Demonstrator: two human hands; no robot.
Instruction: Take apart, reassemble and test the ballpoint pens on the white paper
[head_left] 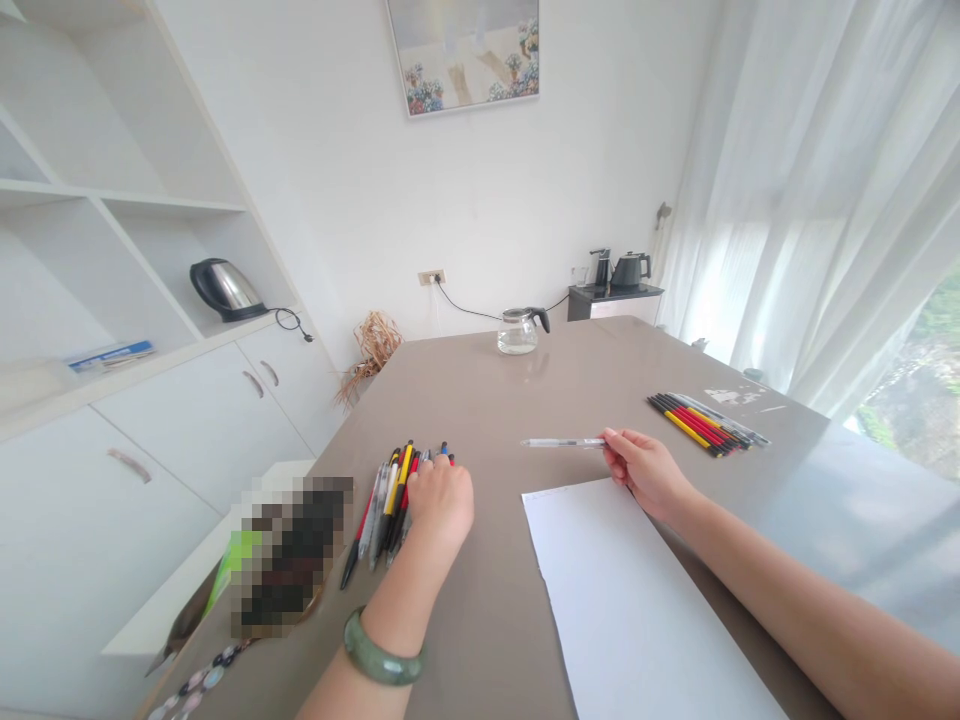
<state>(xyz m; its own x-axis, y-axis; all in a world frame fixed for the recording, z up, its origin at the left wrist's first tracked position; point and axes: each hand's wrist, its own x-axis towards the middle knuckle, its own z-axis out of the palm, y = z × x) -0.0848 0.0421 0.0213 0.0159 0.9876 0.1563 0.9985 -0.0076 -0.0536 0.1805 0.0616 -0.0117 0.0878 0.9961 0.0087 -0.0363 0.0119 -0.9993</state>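
My right hand (641, 468) holds a clear pen (562, 442) by one end, level above the table beyond the paper's top edge. A white sheet of paper (630, 600) lies below it, with a faint line of marks near its top left corner. My left hand (441, 497), with a green bangle on the wrist, is over a loose pile of pens (386, 505). The pile mixes red, yellow, black, white and clear pens. Its fingers are curled down among them, and whatever they grip is hidden by the hand.
A row of pens (701, 425) lies at the right of the table (480, 400). A glass pot (517, 332) stands at the far end. At the left edge are a blurred dark item (296, 550) and a beaded string (206, 680).
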